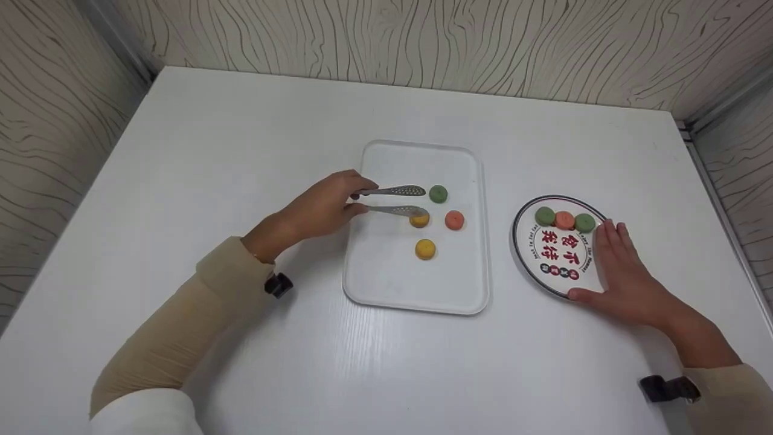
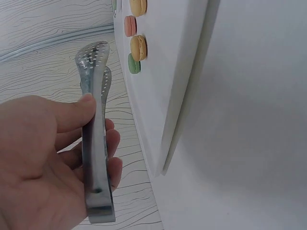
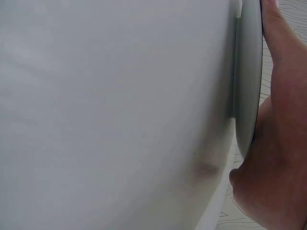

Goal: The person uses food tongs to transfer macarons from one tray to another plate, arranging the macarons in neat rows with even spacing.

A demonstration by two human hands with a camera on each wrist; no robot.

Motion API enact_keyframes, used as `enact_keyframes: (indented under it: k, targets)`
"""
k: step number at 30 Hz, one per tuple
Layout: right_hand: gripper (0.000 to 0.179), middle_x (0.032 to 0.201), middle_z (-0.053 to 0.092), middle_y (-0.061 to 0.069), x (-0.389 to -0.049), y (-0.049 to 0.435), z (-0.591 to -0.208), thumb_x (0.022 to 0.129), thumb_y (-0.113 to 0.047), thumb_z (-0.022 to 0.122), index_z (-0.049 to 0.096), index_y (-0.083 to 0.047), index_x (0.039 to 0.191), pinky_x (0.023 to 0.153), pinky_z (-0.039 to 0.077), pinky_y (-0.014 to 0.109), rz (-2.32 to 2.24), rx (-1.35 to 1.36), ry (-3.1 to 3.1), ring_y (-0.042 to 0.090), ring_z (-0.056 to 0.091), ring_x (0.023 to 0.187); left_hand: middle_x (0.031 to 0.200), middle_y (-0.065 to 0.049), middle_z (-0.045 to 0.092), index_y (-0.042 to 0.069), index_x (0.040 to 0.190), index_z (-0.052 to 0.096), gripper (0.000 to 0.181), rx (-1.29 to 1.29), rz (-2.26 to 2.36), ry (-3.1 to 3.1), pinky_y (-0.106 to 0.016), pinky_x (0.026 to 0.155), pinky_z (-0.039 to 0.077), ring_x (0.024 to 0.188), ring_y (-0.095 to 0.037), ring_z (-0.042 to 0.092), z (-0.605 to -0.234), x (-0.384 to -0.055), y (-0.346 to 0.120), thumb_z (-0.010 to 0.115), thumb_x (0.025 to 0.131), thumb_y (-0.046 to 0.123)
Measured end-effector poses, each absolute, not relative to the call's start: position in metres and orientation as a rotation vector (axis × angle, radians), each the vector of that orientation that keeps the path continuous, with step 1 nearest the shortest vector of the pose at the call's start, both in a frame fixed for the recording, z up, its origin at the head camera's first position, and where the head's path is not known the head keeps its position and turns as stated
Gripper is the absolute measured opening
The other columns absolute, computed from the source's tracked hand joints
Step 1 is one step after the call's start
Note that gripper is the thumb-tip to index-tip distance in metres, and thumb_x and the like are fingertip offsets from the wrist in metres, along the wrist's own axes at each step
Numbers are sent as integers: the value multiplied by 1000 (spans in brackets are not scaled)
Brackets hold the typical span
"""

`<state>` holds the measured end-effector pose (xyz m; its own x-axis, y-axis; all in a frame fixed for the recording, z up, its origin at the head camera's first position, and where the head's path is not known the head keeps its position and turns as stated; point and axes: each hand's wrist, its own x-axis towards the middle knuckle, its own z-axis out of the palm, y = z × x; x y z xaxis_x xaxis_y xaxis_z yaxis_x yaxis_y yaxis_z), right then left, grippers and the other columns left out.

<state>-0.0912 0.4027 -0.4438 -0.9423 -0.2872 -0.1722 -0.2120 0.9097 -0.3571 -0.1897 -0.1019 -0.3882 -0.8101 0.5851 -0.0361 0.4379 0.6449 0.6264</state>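
In the head view my left hand (image 1: 326,204) grips metal tongs (image 1: 395,210) by their arms; their two perforated tips are apart, with nothing between them. These tips hover over the white tray (image 1: 386,278), close to a green macaron (image 1: 438,194) and partly covering a yellow macaron (image 1: 420,220). An orange-pink macaron (image 1: 455,220) and another yellow macaron (image 1: 425,249) lie on that tray too. To the right, my right hand (image 1: 631,287) rests along the rim of a round plate (image 1: 558,283), fingers extended and thumb at its near edge. The left wrist view shows the tongs (image 2: 96,143) between thumb and fingers.
On the plate's far side, a green macaron (image 1: 545,216), an orange-pink macaron (image 1: 564,220) and another green macaron (image 1: 584,223) sit in a row. Tray and plate stand apart on a white table (image 1: 253,139). A wood-patterned wall (image 1: 423,45) borders its back edge.
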Motion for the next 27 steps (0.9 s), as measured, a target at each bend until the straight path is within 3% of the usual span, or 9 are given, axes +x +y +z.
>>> enact_keyframes:
  k: [27]
  targets:
    - [124, 164, -14, 31, -91, 403, -446, 88, -52, 75, -7, 11, 156, 119, -17, 33, -460, -420, 2875, 41, -23, 151, 121, -14, 67, -1, 132, 64, 35, 819, 839, 2603, -39, 96, 51, 107, -25, 61, -399, -184, -115, 67, 98, 3]
